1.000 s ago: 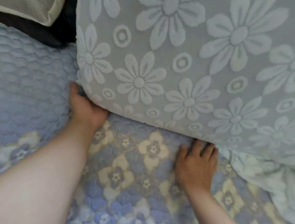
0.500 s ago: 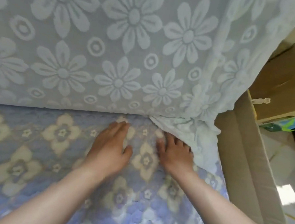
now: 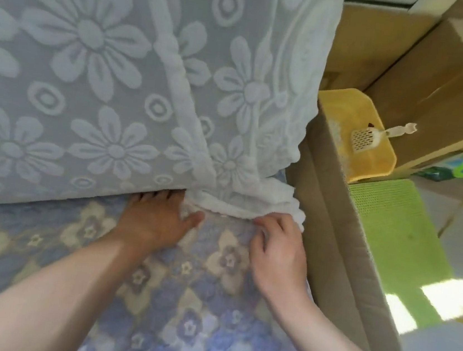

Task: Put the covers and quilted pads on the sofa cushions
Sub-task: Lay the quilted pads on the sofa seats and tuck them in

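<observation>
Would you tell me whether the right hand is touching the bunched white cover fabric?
Touching: the head view shows the right hand pinching the bunched white cover fabric.

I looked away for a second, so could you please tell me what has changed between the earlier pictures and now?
Both hands worked rightward along the seam to the cushion's right corner. The left hand now lies flat with its fingertips tucked under the floral cover; the right hand has curled its fingers at the bunched loose end of the cover by the cardboard box. The blue quilted pad stayed spread beneath, the covered cushion upright.
</observation>
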